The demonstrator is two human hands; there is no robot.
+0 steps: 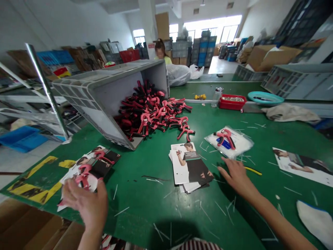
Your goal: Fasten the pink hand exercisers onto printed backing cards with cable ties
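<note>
My left hand (87, 205) lies at the near left edge of the green workbench (145, 205), over a loose pile of printed cards (90, 166) with pink-and-black hand grip exercisers (83, 178) on them. Whether it grips anything is hard to tell. My right hand (235, 175) rests flat with spread fingers, holding nothing, beside a short yellow strip (253, 170). Left of it sits a stack of printed cards (189, 163). Beyond lie a clear bag with a grip exerciser (229, 140) and a heap of exercisers (151, 113) spilling from a tipped grey crate (104, 100).
A red tray (232, 101), glass jar (217, 97) and teal dish (265, 98) stand at the bench's far side. A printed sheet (301, 165) lies at right. A co-worker (161, 52) stands beyond the crate. A metal rack (47, 92) stands at left; cardboard (31, 225) lies below the near edge.
</note>
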